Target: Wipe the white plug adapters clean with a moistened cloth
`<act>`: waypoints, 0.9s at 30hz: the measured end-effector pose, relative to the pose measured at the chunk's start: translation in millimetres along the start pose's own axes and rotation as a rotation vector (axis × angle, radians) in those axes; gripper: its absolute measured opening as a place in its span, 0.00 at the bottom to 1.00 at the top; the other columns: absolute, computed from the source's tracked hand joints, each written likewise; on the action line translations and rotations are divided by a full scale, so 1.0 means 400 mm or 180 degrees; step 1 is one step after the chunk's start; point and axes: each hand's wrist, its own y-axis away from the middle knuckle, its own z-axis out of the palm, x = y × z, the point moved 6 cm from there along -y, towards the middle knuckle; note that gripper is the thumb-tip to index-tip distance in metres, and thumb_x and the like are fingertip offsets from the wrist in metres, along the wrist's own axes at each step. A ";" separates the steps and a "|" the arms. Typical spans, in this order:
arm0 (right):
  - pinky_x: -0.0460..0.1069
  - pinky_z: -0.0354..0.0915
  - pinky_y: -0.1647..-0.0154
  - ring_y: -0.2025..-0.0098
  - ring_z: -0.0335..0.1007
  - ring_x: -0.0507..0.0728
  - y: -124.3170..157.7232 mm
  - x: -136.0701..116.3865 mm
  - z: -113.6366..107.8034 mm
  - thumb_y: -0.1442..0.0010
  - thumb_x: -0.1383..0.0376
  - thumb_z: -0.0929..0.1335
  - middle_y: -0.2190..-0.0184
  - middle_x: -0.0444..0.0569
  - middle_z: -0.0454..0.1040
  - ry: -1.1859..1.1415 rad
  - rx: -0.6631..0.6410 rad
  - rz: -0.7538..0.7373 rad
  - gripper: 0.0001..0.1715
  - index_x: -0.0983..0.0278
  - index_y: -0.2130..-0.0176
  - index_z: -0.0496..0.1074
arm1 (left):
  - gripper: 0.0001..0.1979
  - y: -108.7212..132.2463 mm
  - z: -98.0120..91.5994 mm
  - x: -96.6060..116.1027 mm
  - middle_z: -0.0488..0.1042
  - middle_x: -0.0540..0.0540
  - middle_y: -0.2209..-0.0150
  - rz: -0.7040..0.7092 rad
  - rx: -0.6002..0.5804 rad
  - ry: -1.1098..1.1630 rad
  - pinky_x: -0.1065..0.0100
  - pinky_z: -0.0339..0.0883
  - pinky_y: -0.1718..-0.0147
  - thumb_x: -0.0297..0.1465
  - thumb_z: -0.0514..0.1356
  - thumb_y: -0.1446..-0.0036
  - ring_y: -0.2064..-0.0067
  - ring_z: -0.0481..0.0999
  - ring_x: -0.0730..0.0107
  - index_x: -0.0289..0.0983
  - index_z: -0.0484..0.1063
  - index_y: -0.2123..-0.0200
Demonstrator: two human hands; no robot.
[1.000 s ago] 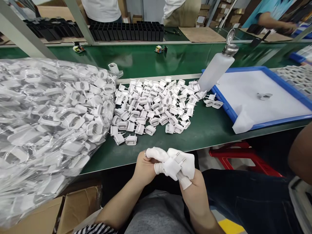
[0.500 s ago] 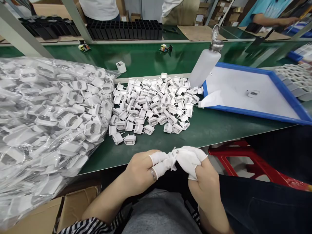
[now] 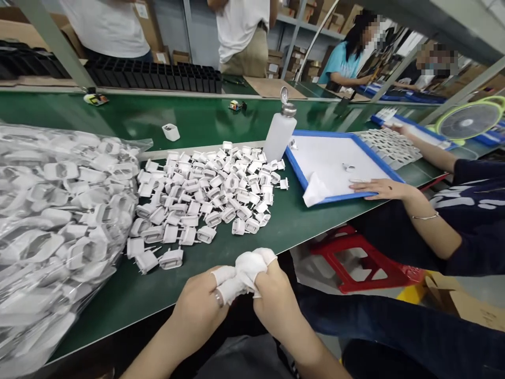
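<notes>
My left hand (image 3: 205,300) and my right hand (image 3: 272,289) meet in front of the bench edge, both closed, with white cots over the thumbs and some fingers. Pinched between them is what seems to be a small white plug shell, almost wholly covered by the fingers. A ring shows on my left hand. Beyond them, a loose heap of white plug shells (image 3: 209,184) with pins is spread on the green bench (image 3: 221,252). At the left bulges a clear plastic bag (image 3: 67,221) full of similar white shells.
A white bottle (image 3: 280,134) with its metal lid raised stands behind the heap. A co-worker's hand (image 3: 379,187) rests on the near rim of the blue-edged tray (image 3: 323,152). A red stool (image 3: 363,258) is below the bench; black cases (image 3: 158,76) line the back.
The view has swung right, bringing the co-worker at the right into sight. My hands have drawn closer together, and the small white piece between their fingertips is now mostly covered.
</notes>
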 end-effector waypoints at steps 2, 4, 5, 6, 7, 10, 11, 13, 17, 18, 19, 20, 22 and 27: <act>0.51 0.67 0.64 0.62 0.65 0.58 0.005 -0.003 -0.010 0.57 0.80 0.56 0.65 0.57 0.66 -0.0371 0.0253 -0.0141 0.23 0.67 0.66 0.71 | 0.09 0.002 -0.005 -0.009 0.74 0.48 0.74 -0.0228 0.0127 0.0235 0.76 0.68 0.76 0.22 0.53 0.51 0.73 0.74 0.72 0.37 0.71 0.70; 0.51 0.65 0.59 0.58 0.64 0.58 0.010 0.000 -0.019 0.54 0.79 0.56 0.62 0.57 0.66 -0.0844 0.0470 -0.0293 0.24 0.67 0.60 0.69 | 0.09 0.013 -0.007 -0.025 0.74 0.50 0.74 -0.0569 0.0295 0.0527 0.76 0.69 0.76 0.22 0.55 0.52 0.73 0.74 0.73 0.40 0.71 0.70; 0.51 0.65 0.57 0.56 0.63 0.57 0.013 0.004 -0.021 0.53 0.78 0.57 0.61 0.56 0.66 -0.1068 0.0541 -0.0357 0.24 0.66 0.58 0.67 | 0.08 0.022 -0.008 -0.040 0.75 0.51 0.74 -0.0846 0.0449 0.0716 0.76 0.69 0.75 0.22 0.56 0.53 0.73 0.74 0.73 0.40 0.71 0.71; 0.52 0.64 0.55 0.55 0.62 0.57 0.014 0.009 -0.021 0.52 0.78 0.57 0.59 0.55 0.66 -0.1274 0.0589 -0.0381 0.25 0.64 0.56 0.66 | 0.08 0.035 -0.009 -0.058 0.75 0.52 0.74 -0.1159 0.0654 0.0967 0.76 0.70 0.75 0.22 0.58 0.55 0.73 0.74 0.72 0.41 0.71 0.72; 0.52 0.63 0.54 0.53 0.62 0.57 0.015 0.017 -0.020 0.50 0.77 0.58 0.58 0.54 0.66 -0.1473 0.0624 -0.0363 0.25 0.62 0.55 0.66 | 0.08 0.048 -0.006 -0.078 0.75 0.53 0.74 -0.1500 0.0871 0.1285 0.75 0.70 0.75 0.22 0.60 0.57 0.73 0.74 0.72 0.41 0.70 0.73; 0.52 0.63 0.54 0.53 0.63 0.56 0.016 0.053 -0.013 0.46 0.75 0.59 0.57 0.50 0.68 -0.2130 0.0794 0.0085 0.23 0.56 0.54 0.65 | 0.09 0.073 0.032 -0.124 0.74 0.53 0.75 -0.2418 0.1171 0.2569 0.73 0.70 0.78 0.23 0.63 0.62 0.75 0.74 0.70 0.40 0.69 0.76; 0.52 0.65 0.56 0.55 0.65 0.56 0.016 0.064 -0.009 0.45 0.73 0.59 0.57 0.49 0.69 -0.2429 0.0828 0.0291 0.22 0.54 0.53 0.65 | 0.08 0.071 0.055 -0.127 0.74 0.52 0.76 -0.2666 0.1057 0.3005 0.72 0.70 0.78 0.23 0.64 0.62 0.76 0.73 0.70 0.39 0.69 0.76; 0.51 0.67 0.60 0.60 0.69 0.55 0.012 0.073 -0.002 0.43 0.71 0.59 0.60 0.47 0.71 -0.2988 0.0731 0.0508 0.21 0.51 0.53 0.64 | 0.07 0.058 0.099 -0.116 0.72 0.52 0.79 -0.3053 0.0695 0.3652 0.73 0.68 0.79 0.24 0.63 0.63 0.77 0.72 0.71 0.37 0.68 0.78; 0.51 0.66 0.58 0.59 0.68 0.57 -0.012 0.072 -0.007 0.47 0.66 0.64 0.61 0.48 0.72 -0.2930 0.0239 0.0243 0.12 0.55 0.61 0.72 | 0.06 0.032 0.148 -0.093 0.69 0.51 0.83 -0.3360 0.0242 0.3549 0.74 0.65 0.81 0.28 0.63 0.62 0.80 0.69 0.74 0.35 0.68 0.78; 0.52 0.65 0.57 0.58 0.68 0.58 -0.019 0.090 -0.013 0.47 0.66 0.65 0.61 0.48 0.72 -0.2788 0.0248 0.0299 0.10 0.57 0.64 0.73 | 0.07 0.029 0.153 -0.095 0.70 0.50 0.81 -0.3395 0.0170 0.3269 0.73 0.65 0.80 0.29 0.62 0.61 0.79 0.70 0.73 0.34 0.68 0.76; 0.52 0.65 0.57 0.58 0.68 0.58 -0.027 0.121 -0.021 0.48 0.65 0.65 0.61 0.48 0.72 -0.2674 0.0341 0.0464 0.10 0.59 0.65 0.74 | 0.09 0.029 0.153 -0.102 0.71 0.49 0.79 -0.3414 0.0113 0.2928 0.71 0.67 0.77 0.31 0.61 0.59 0.77 0.71 0.71 0.34 0.68 0.72; 0.53 0.65 0.57 0.59 0.68 0.59 -0.036 0.161 -0.033 0.48 0.65 0.64 0.61 0.49 0.73 -0.2571 0.0497 0.0699 0.10 0.60 0.65 0.74 | 0.12 0.029 0.150 -0.112 0.72 0.48 0.76 -0.3417 0.0065 0.2514 0.68 0.68 0.74 0.33 0.60 0.57 0.74 0.71 0.69 0.34 0.68 0.68; 0.55 0.65 0.59 0.61 0.69 0.60 -0.061 0.258 -0.076 0.49 0.65 0.64 0.65 0.50 0.74 -0.2227 0.0890 0.1197 0.12 0.63 0.63 0.73 | 0.17 0.025 0.132 -0.137 0.72 0.44 0.70 -0.3319 -0.0042 0.1493 0.63 0.67 0.68 0.35 0.57 0.53 0.68 0.72 0.64 0.34 0.66 0.59; 0.56 0.61 0.58 0.60 0.67 0.63 -0.189 0.472 -0.284 0.59 0.77 0.59 0.71 0.52 0.72 -0.0236 0.1713 0.1950 0.16 0.69 0.71 0.71 | 0.13 -0.018 0.108 -0.167 0.68 0.35 0.61 -0.2720 -0.0846 -0.0795 0.58 0.62 0.59 0.32 0.54 0.50 0.54 0.64 0.52 0.30 0.68 0.63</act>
